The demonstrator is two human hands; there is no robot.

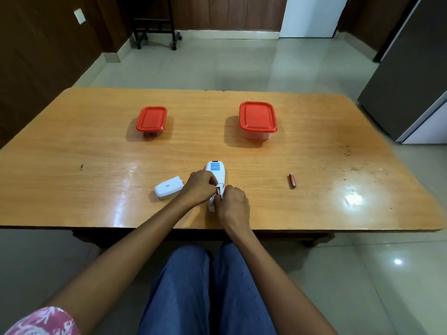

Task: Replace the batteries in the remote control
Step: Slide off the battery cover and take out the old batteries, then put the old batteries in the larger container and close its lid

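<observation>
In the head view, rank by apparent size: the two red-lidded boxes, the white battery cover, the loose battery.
1. Right red-lidded box.
2. Left red-lidded box.
3. White battery cover; close to the left box and nearer the camera, so that pair is unsure.
4. Loose battery.

The blue label on the remote control (216, 170) and the battery cover (168, 187) sticker are illegible.

A glossy, honey-coloured wooden surface (314, 153) stands on pale, shiny floor tiles (217, 64). Dark wood panelling (36, 56) lines the left and far walls, with a white switch plate (79, 16) at far left. A black wheeled stand (154, 25) sits far left, a white panel (312, 15) far right, and a grey cabinet (406, 81) at right. Overhead light glares off the surface's near right.
</observation>
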